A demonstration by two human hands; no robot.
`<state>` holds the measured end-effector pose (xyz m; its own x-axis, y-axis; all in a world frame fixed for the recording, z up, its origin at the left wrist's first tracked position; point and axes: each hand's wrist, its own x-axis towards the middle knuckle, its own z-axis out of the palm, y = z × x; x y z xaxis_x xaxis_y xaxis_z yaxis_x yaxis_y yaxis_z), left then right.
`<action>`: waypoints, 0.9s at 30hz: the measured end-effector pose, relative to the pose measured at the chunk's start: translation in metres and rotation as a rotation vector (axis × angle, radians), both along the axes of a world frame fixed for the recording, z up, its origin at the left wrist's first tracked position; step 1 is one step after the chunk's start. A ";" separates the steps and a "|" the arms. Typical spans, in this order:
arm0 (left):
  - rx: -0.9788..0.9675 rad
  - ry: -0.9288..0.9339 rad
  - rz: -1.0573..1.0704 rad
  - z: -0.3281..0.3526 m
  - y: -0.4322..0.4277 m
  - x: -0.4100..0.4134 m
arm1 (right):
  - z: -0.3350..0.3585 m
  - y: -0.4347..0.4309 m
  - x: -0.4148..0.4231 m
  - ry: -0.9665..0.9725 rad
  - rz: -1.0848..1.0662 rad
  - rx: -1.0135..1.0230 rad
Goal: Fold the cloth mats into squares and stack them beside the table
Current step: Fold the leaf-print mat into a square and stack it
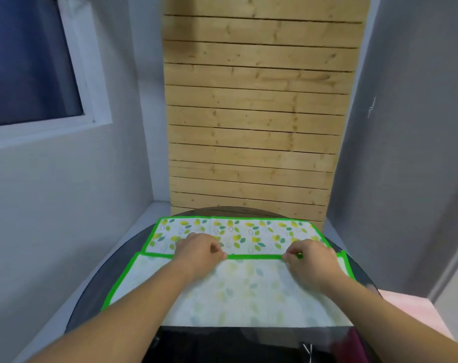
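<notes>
A cloth mat (249,292) with a green border and a lemon-leaf print lies on the round dark glass table (91,307). Its near half is turned over onto the far half, so the pale underside faces up and the printed side shows only along the far strip. My left hand (200,251) pinches the folded green edge left of centre. My right hand (309,258) pinches the same edge further right. Both forearms reach across the pale underside.
A wooden slat panel (251,113) leans upright just behind the table. Grey walls close in on both sides, with a window (26,64) at upper left. A pink surface (411,307) shows low at the right of the table.
</notes>
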<state>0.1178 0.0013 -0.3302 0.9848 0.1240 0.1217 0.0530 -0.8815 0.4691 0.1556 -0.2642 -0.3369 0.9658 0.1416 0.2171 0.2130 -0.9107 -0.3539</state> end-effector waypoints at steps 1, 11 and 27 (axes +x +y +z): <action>-0.023 -0.036 0.010 -0.011 0.001 0.002 | -0.007 -0.001 0.004 0.003 0.006 0.015; -0.049 -0.207 0.010 -0.045 0.006 0.010 | -0.033 -0.001 0.017 -0.071 0.002 0.113; 0.019 -0.081 -0.494 -0.036 0.002 -0.092 | -0.020 -0.005 -0.096 0.091 0.465 0.165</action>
<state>0.0260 0.0035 -0.3664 0.9126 -0.3578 0.1979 -0.4089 -0.8007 0.4378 0.0593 -0.2687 -0.3566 0.8250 0.5321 0.1906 0.5444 -0.6574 -0.5211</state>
